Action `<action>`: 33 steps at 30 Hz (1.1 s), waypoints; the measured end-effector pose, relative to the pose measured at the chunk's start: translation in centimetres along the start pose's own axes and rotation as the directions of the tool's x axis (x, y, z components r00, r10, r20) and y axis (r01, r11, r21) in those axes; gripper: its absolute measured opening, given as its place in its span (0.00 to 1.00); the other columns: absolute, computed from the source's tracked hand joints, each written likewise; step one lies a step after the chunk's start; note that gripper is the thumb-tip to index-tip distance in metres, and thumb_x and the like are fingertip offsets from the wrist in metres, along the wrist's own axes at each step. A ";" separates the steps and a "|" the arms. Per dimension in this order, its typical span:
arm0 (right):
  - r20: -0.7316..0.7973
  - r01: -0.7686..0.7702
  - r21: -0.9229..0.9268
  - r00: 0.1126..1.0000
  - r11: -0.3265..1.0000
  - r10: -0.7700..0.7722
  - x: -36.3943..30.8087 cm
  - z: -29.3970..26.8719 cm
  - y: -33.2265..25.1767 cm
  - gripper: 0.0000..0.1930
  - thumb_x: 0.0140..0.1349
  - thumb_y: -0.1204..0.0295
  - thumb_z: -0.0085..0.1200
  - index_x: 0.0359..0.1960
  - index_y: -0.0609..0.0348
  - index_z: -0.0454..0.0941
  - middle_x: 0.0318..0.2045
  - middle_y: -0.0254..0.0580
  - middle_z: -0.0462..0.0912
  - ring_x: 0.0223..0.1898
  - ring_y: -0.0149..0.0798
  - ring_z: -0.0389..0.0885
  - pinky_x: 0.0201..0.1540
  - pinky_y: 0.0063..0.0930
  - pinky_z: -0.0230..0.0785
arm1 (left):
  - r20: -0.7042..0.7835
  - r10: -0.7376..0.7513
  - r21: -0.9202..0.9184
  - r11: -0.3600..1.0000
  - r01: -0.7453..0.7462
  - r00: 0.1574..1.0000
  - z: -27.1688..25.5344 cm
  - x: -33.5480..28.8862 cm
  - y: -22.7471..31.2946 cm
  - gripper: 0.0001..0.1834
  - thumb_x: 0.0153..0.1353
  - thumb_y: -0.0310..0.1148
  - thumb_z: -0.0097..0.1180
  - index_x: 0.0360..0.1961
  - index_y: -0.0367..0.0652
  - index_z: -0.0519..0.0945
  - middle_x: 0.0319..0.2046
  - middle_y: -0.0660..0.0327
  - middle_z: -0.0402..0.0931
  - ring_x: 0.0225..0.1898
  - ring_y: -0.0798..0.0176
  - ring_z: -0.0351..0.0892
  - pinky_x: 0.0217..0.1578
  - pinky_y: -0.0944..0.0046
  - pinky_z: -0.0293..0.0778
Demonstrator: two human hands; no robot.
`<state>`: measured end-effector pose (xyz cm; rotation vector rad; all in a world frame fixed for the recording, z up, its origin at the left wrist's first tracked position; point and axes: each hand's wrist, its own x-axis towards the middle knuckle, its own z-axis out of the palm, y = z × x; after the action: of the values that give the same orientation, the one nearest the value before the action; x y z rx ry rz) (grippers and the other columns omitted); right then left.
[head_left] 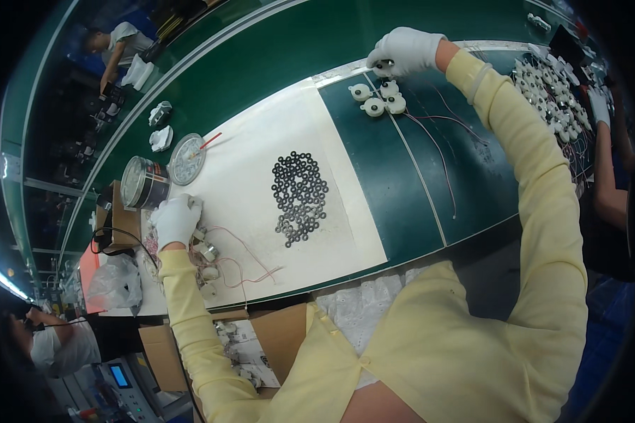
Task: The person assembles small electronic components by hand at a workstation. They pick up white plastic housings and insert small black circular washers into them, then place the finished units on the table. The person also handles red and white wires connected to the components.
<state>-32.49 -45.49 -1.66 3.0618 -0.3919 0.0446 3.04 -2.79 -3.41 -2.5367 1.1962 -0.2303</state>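
Observation:
At the far right of the middle, my right hand (409, 53) in a white glove is closed on a small round white motor (383, 68) with a dark centre. Right below it, several similar motors (375, 106) stand grouped on the green surface, with thin wires (437, 144) trailing from them. My left hand (176, 220), also gloved, is curled at the left beside a heap of white wired parts (206, 252); its fingertips are partly hidden. Between the hands, many small black rings (298, 187) lie spread on a white sheet (250, 169).
A clear tub (144, 182) and a round lid (188, 161) with a red stick stand beyond my left hand. A plastic bag (116, 283) lies near the left end. Many wired motors (552, 95) are piled at the right, beside another person's gloved hand (600, 106). A green belt (275, 67) runs behind.

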 end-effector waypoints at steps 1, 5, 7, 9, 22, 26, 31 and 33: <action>0.002 0.018 0.020 1.000 1.000 -0.018 0.5 -0.3 -0.5 0.13 0.62 0.64 0.61 0.47 0.47 0.88 0.36 0.43 0.88 0.38 0.47 0.85 0.44 0.38 0.78 | -0.026 0.024 0.003 1.000 -0.023 0.999 -0.1 -0.3 0.0 0.19 0.65 0.52 0.56 0.43 0.52 0.88 0.40 0.55 0.87 0.49 0.47 0.82 0.51 0.45 0.72; 0.128 -0.056 0.149 0.991 0.987 0.037 1.0 -0.6 -2.0 0.22 0.60 0.78 0.54 0.56 0.45 0.86 0.46 0.45 0.89 0.45 0.48 0.86 0.50 0.37 0.79 | -0.211 0.131 0.018 0.991 -0.130 0.969 0.1 -1.9 -0.5 0.16 0.64 0.48 0.59 0.42 0.51 0.88 0.38 0.55 0.87 0.47 0.48 0.82 0.52 0.45 0.72; 0.146 -0.112 0.267 0.987 0.957 0.074 0.8 -1.2 -3.1 0.27 0.58 0.82 0.51 0.59 0.45 0.85 0.49 0.46 0.88 0.47 0.48 0.86 0.54 0.36 0.79 | -0.277 0.159 0.024 0.987 -0.159 0.948 -0.2 -3.0 -0.5 0.15 0.65 0.47 0.60 0.43 0.51 0.87 0.40 0.56 0.86 0.49 0.49 0.82 0.52 0.46 0.73; 0.154 -0.157 0.319 0.982 0.935 0.112 0.8 -1.1 -3.3 0.27 0.58 0.82 0.51 0.60 0.45 0.84 0.50 0.46 0.88 0.48 0.49 0.86 0.55 0.35 0.78 | -0.291 0.167 0.026 0.986 -0.166 0.942 -1.5 -4.1 0.0 0.15 0.67 0.46 0.60 0.47 0.50 0.86 0.43 0.58 0.86 0.52 0.50 0.82 0.52 0.49 0.74; -0.309 0.144 0.129 0.946 0.981 -0.099 -1.1 4.4 -7.8 0.18 0.64 0.55 0.61 0.48 0.52 0.84 0.44 0.41 0.84 0.49 0.50 0.81 0.55 0.44 0.69 | -0.552 0.259 -0.175 0.893 -0.414 0.793 -7.3 -8.9 4.2 0.12 0.62 0.31 0.65 0.46 0.42 0.82 0.36 0.55 0.81 0.45 0.46 0.81 0.46 0.47 0.75; -0.256 0.054 0.230 0.967 0.972 0.007 -1.3 4.6 -7.8 0.12 0.61 0.59 0.62 0.39 0.53 0.86 0.40 0.41 0.83 0.46 0.49 0.81 0.53 0.42 0.70 | -0.520 0.251 -0.286 0.849 -0.443 0.816 -7.4 -10.5 4.1 0.14 0.60 0.29 0.66 0.46 0.42 0.82 0.36 0.57 0.81 0.44 0.47 0.81 0.45 0.48 0.74; -0.464 0.116 0.201 0.886 0.973 -0.010 -1.9 4.1 -7.8 0.18 0.65 0.52 0.57 0.44 0.52 0.87 0.41 0.40 0.86 0.46 0.48 0.84 0.51 0.41 0.73 | -0.454 0.324 -0.275 0.835 -0.477 0.830 -6.8 -13.6 4.7 0.14 0.59 0.29 0.67 0.46 0.42 0.82 0.36 0.59 0.81 0.45 0.48 0.81 0.45 0.49 0.74; -0.564 0.136 0.218 0.826 0.967 0.011 -2.3 3.1 -7.2 0.20 0.66 0.51 0.56 0.48 0.52 0.86 0.43 0.41 0.86 0.48 0.48 0.84 0.51 0.41 0.74 | -0.427 0.354 -0.255 0.836 -0.486 0.832 -6.8 -14.9 5.5 0.13 0.61 0.28 0.65 0.46 0.41 0.82 0.36 0.57 0.81 0.45 0.48 0.81 0.46 0.48 0.74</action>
<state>-32.85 -38.09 -5.18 3.0805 -0.2544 1.0447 -12.31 3.95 0.85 -2.4824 2.0910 -0.4212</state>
